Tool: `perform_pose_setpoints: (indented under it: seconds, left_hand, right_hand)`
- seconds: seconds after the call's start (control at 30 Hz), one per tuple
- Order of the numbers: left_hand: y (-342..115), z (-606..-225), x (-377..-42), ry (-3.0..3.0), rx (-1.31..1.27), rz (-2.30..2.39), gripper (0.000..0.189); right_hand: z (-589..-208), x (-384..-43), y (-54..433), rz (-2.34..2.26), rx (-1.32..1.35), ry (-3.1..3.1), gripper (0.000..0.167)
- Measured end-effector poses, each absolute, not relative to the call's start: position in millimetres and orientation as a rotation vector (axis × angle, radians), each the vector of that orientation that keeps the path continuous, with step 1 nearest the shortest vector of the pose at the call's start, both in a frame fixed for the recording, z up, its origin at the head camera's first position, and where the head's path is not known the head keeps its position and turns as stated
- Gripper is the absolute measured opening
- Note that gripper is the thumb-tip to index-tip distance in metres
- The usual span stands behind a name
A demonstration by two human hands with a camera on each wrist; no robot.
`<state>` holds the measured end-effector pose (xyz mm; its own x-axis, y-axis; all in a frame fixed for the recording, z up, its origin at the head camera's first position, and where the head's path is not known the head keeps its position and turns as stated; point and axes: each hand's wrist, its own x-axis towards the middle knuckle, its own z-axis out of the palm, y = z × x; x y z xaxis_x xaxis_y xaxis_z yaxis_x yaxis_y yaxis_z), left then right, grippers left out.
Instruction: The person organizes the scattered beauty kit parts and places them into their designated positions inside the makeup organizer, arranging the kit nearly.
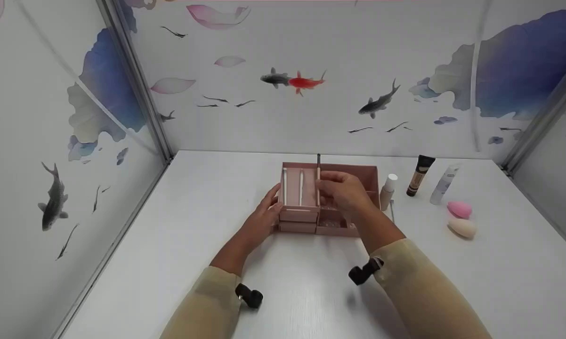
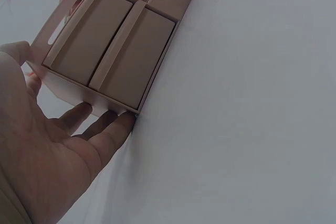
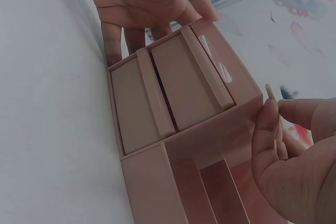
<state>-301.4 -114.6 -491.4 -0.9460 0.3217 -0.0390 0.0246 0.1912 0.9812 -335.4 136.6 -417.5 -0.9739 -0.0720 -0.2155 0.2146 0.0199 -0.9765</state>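
Note:
A pink makeup organizer (image 1: 300, 215) stands on the table, with two drawers in the front of its left part. My left hand (image 1: 262, 220) holds its left side; in the left wrist view the fingertips (image 2: 122, 124) press the side wall and the thumb lies at the top edge. My right hand (image 1: 343, 190) is over the organizer, pinching a thin pencil-like stick (image 1: 319, 162) between thumb and fingers. The stick is upright at the right edge of the top tray, dark at its upper end. Its pale lower end (image 3: 270, 92) shows in the right wrist view.
Right of the organizer stand a white-capped bottle (image 1: 388, 190), a black-capped tube (image 1: 419, 176) and a white tube (image 1: 444, 185). Pink (image 1: 459, 209) and beige (image 1: 462, 228) makeup sponges lie farther right. A thin stick (image 1: 392, 212) lies near the bottle. Printed panels enclose the table.

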Motion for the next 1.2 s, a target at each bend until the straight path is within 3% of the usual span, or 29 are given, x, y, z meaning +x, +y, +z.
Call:
perform_pose_setpoints:
  seconds: [0.57,1.2]
  left_hand:
    - [-113.6,-488.5,-301.8,2.250,0.328,1.812,0.058]
    - [-113.9,-487.2,-298.9,2.241,0.323,1.811,0.056]
  right_hand:
    - [-417.5,-338.7,135.6,-2.047,0.173,2.123,0.036]
    - [-420.2,-322.4,177.8,-2.052,0.070,2.225,0.050]
